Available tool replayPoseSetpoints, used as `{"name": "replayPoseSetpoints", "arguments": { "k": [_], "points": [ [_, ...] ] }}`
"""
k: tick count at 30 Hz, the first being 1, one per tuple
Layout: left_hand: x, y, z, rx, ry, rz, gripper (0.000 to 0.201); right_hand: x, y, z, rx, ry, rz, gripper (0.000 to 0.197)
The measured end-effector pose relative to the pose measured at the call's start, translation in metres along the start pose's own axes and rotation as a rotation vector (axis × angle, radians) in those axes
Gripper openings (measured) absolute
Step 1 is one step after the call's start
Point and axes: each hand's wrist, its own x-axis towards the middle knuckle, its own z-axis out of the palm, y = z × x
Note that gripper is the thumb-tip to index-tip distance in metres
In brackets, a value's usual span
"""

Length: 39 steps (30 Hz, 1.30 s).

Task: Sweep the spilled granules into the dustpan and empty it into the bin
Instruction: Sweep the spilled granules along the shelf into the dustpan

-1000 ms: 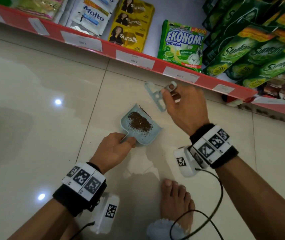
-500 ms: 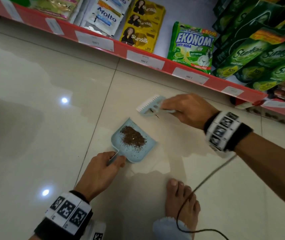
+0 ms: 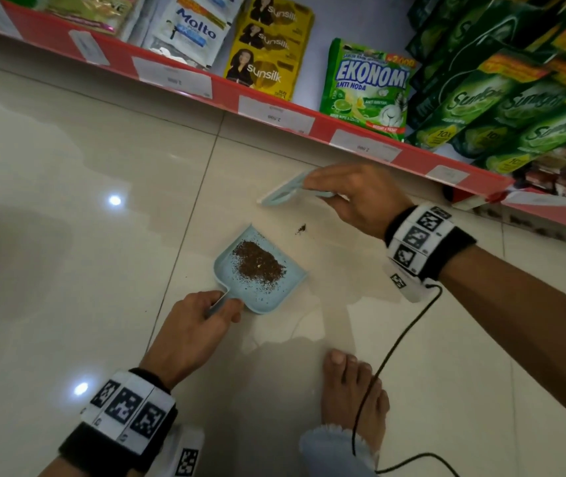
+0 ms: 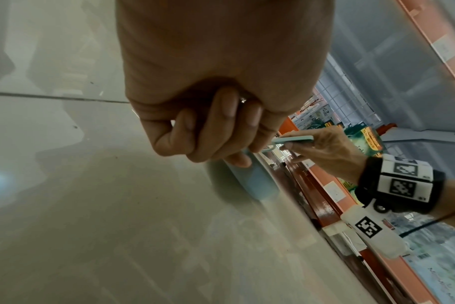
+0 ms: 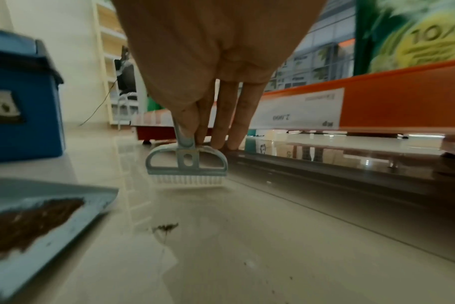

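A light blue dustpan [image 3: 237, 290] lies on the tiled floor with a heap of brown granules [image 3: 258, 263] in it. My left hand [image 3: 192, 325] grips its handle at the near left corner; its fingers [image 4: 216, 131] curl round the handle. My right hand [image 3: 357, 197] pinches the handle of a small light blue brush [image 3: 283, 192], held beyond the pan with its white bristles [image 5: 187, 180] at the floor. A small clump of granules [image 3: 301, 229] lies on the floor between brush and pan; this stray clump [image 5: 165, 228] sits just off the pan's lip [image 5: 101, 202].
A red shelf edge [image 3: 274, 108] with price labels runs across the back, stocked with sachets and green pouches. A blue bin [image 5: 21, 111] stands to the left beyond the pan. My bare foot [image 3: 354, 390] and a black cable [image 3: 391, 356] are near the front.
My right hand turned the brush from raised to flat and carried it right and farther out. A small clump of granules now shows on the floor. The left hand kept hold of the pan.
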Motion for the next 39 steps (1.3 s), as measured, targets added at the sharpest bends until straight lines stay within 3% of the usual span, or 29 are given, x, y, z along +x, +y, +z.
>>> {"name": "replayPoseSetpoints", "arguments": {
  "k": [3, 9, 11, 15, 21, 25, 30, 39],
  "points": [
    [-0.001, 0.001, -0.002, -0.01, 0.016, -0.014, 0.039, -0.007, 0.004, 0.004, -0.054, -0.167, -0.047, 0.034],
    [-0.001, 0.001, -0.002, -0.022, 0.022, -0.024, 0.038, -0.063, 0.028, -0.009, -0.082, -0.226, -0.155, 0.037],
    [0.001, 0.002, -0.001, -0.019, 0.007, -0.017, 0.038, -0.071, 0.029, -0.014, -0.068, -0.202, -0.122, 0.037],
    [0.004, 0.005, 0.002, 0.021, -0.014, 0.0, 0.036, -0.067, 0.023, -0.025, 0.012, 0.0, -0.005, 0.022],
    [0.005, 0.008, 0.005, 0.06, -0.021, -0.011, 0.034, -0.059, 0.002, -0.027, -0.076, 0.181, 0.268, 0.018],
    [0.008, 0.013, 0.012, 0.087, -0.028, 0.002, 0.039, -0.053, -0.014, -0.017, -0.16, 0.111, 0.387, 0.019],
    [0.017, 0.024, 0.017, 0.134, -0.044, -0.01, 0.045, -0.052, -0.037, 0.001, -0.132, -0.045, 0.389, 0.022],
    [0.03, 0.045, 0.019, 0.111, -0.076, -0.073, 0.038, -0.05, -0.054, 0.008, -0.057, -0.043, 0.442, 0.027]
  ]
}}
